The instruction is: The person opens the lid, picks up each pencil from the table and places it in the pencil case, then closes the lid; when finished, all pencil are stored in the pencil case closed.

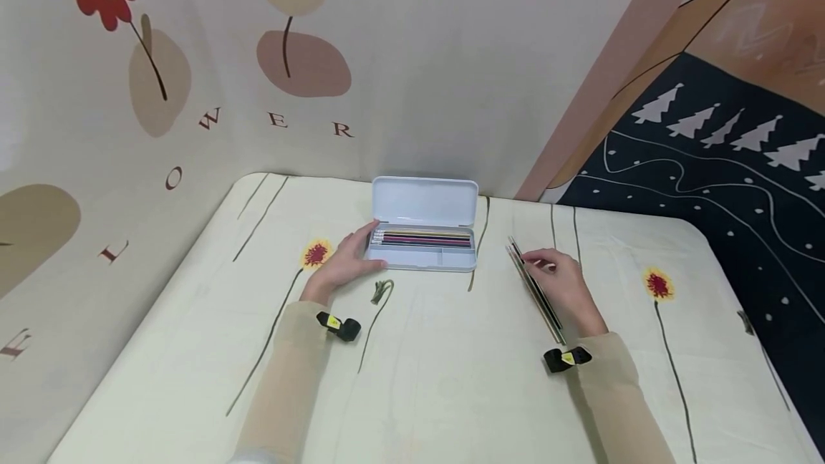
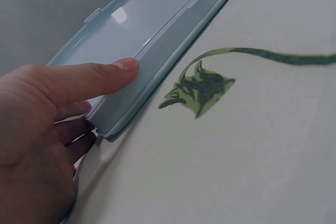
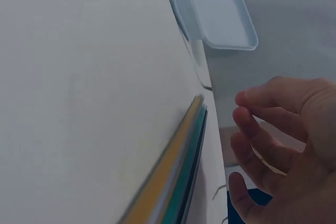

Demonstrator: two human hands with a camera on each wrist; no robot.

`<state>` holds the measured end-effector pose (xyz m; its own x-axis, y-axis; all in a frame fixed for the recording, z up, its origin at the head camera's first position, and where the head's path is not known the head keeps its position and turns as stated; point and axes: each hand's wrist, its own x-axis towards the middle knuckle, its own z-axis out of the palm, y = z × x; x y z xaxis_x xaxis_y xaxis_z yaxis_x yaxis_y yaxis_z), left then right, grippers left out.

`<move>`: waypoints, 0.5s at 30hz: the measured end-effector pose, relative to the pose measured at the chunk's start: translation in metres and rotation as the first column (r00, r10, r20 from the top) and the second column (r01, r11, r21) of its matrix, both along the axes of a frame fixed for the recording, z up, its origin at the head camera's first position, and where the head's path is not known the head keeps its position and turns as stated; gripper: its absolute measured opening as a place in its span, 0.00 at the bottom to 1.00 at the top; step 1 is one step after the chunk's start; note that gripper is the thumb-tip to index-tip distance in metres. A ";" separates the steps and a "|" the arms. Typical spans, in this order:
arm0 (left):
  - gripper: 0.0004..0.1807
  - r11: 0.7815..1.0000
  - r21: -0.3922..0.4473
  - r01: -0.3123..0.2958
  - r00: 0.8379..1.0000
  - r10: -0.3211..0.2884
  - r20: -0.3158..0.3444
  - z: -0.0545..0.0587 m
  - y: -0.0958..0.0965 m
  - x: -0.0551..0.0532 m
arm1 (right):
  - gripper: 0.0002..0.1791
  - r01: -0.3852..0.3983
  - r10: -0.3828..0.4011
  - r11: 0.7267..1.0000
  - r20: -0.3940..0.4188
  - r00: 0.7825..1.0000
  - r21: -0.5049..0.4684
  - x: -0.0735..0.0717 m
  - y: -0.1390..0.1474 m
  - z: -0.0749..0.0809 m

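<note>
Several loose pencils (image 1: 536, 291) lie at 4 o'clock from the pale blue pencil case (image 1: 406, 257), which sits open near the table's (image 1: 451, 378) 12 o'clock edge, its lid (image 1: 425, 200) raised on the 12 o'clock side and a row of pencils (image 1: 422, 238) inside. At its 8 o'clock, the left hand (image 1: 348, 260) grips the end, thumb on the front wall. The right hand (image 1: 563, 288) hovers by the loose pencils, fingers relaxed, holding none.
</note>
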<state>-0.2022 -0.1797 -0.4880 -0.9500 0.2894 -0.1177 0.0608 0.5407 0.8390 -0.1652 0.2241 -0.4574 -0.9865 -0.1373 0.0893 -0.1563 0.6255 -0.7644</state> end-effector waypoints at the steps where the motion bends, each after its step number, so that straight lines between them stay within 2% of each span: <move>1: 0.51 1.000 0.001 0.000 1.000 0.000 -0.002 0.000 0.000 0.000 | 0.11 -0.001 0.001 1.000 0.003 1.000 0.008 0.001 0.002 -0.001; 15: 0.51 1.000 0.011 -0.003 1.000 0.003 0.002 0.002 0.000 0.000 | 0.12 -0.002 -0.002 0.998 0.051 0.999 0.066 0.010 0.022 -0.008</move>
<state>-0.2018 -0.1796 -0.4865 -0.9505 0.2881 -0.1161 0.0580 0.5317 0.8449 -0.1548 0.2465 -0.4650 -0.9895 -0.1411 0.0300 -0.1183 0.6750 -0.7283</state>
